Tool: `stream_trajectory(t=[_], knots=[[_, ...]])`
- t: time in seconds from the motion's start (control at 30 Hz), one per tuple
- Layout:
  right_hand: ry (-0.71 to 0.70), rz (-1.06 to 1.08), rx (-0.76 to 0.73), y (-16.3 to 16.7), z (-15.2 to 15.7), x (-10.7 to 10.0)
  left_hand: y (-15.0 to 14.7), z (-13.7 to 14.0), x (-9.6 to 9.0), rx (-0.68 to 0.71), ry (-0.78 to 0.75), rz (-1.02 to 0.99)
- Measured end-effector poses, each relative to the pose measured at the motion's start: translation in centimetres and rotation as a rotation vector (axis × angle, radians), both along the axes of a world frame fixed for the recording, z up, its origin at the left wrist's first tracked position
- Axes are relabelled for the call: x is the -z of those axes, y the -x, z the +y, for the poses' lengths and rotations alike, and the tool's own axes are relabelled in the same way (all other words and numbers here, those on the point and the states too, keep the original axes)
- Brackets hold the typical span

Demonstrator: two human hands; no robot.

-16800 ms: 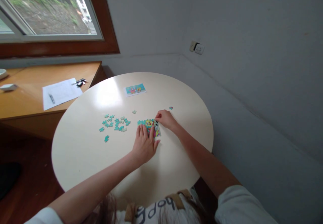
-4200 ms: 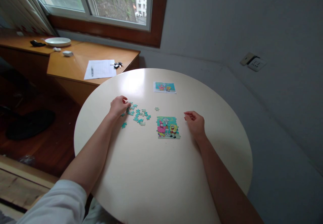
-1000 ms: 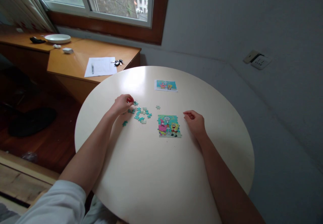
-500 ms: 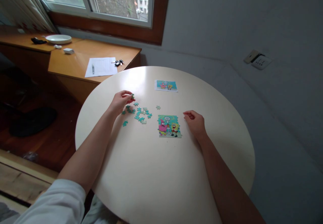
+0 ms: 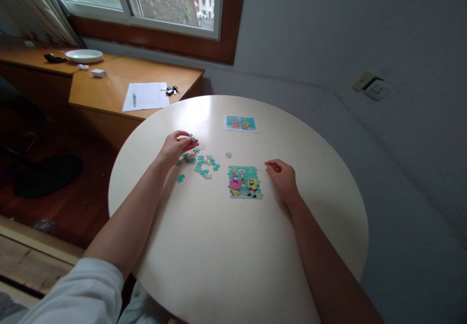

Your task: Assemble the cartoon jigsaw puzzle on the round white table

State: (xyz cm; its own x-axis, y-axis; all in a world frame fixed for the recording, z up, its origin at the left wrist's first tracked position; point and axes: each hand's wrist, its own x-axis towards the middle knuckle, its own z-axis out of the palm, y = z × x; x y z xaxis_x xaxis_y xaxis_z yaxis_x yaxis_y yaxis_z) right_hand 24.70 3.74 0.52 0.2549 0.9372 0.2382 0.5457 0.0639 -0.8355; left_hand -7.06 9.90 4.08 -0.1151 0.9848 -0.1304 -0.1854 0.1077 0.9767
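My left hand is closed on a small jigsaw puzzle piece, held between thumb and fingers just above the table. Below and beside it lie several loose teal puzzle pieces, with one lone piece off to their right. A partly joined jigsaw puzzle, showing pink, pale and yellow cartoon figures, lies flat near the middle. To its right, my right hand rests on the table with its fingers curled together; whether anything is in them I cannot make out.
A printed reference picture lies towards the far side of the round white table. On the wooden desk behind are a sheet of paper with a pen, keys and a white plate.
The puzzle piece in my left hand has turned between the fingers, and the lower fingers have spread a little. My right hand has stayed in place.
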Motion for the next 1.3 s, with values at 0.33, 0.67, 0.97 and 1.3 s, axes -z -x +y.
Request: stream_trajectory(t=[0.33, 0.67, 0.97, 1.3], knots=[[0.012, 0.004, 0.000, 0.11, -0.12, -0.24, 0.21, 0.15, 0.12, -0.008, -0.075, 0.041], [0.002, -0.025, -0.009, -0.04, -0.10, -0.06, 0.04, 0.41, 0.25, -0.079, -0.101, 0.125], [0.002, -0.015, -0.002, -0.04, 0.00, 0.05, -0.26, 0.53, 0.02, -0.157, -0.098, 0.175], [0.000, -0.023, -0.013, -0.05, 0.04, 0.09, -0.40, 0.62, 0.17, -0.177, -0.107, 0.229]])
